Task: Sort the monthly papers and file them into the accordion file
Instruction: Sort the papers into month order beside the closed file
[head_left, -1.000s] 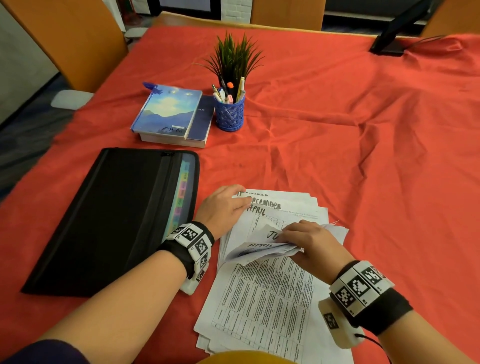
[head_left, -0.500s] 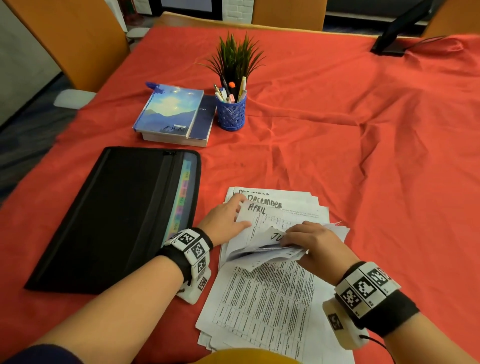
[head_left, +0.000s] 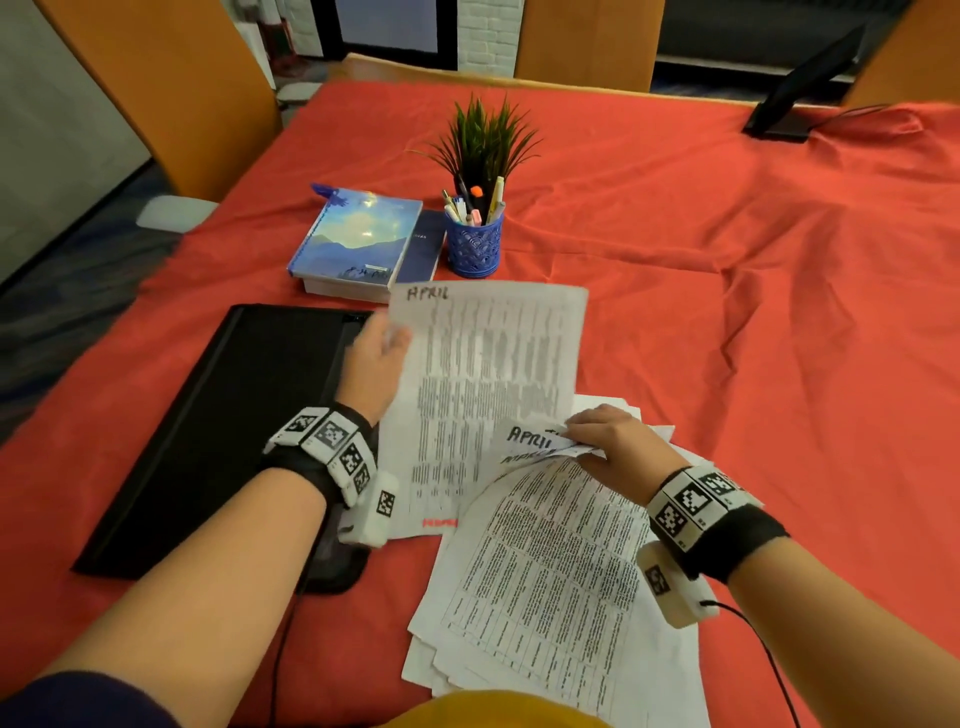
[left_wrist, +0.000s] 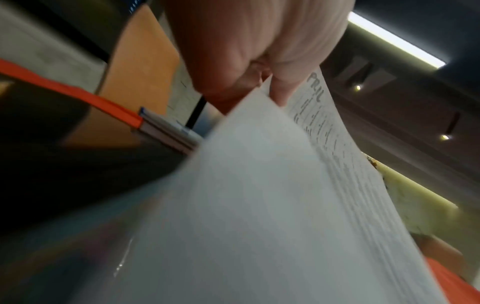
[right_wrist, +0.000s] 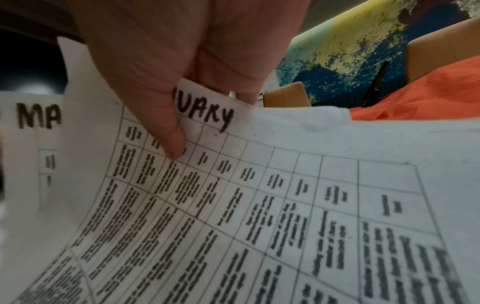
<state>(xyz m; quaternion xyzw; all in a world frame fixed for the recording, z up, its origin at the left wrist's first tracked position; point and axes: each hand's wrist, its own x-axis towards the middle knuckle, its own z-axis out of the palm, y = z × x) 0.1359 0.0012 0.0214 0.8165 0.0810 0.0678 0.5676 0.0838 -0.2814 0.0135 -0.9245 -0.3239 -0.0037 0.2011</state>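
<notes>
My left hand (head_left: 382, 345) pinches the top left corner of a printed sheet headed APRIL (head_left: 488, 384) and holds it up above the table; the left wrist view shows the thumb and fingers of that left hand (left_wrist: 262, 86) closed on the same APRIL sheet (left_wrist: 259, 205). My right hand (head_left: 597, 441) grips the folded-back top edges of several sheets of the paper pile (head_left: 561, 587). In the right wrist view the right hand (right_wrist: 207, 115) pinches a sheet ending in "UARY" (right_wrist: 259, 205). The black accordion file (head_left: 223, 431) lies flat to the left.
A red cloth (head_left: 753, 338) covers the table. Two stacked notebooks (head_left: 363, 239) and a blue pen cup (head_left: 474, 244) with a small plant (head_left: 483, 140) stand behind the file. A dark stand (head_left: 795, 104) sits far right. Orange chairs (head_left: 171, 88) surround the table.
My left hand has pulled the APRIL sheet out of the pile and raised it toward the file. My right hand still holds the lifted sheet edges, another APRIL heading now showing.
</notes>
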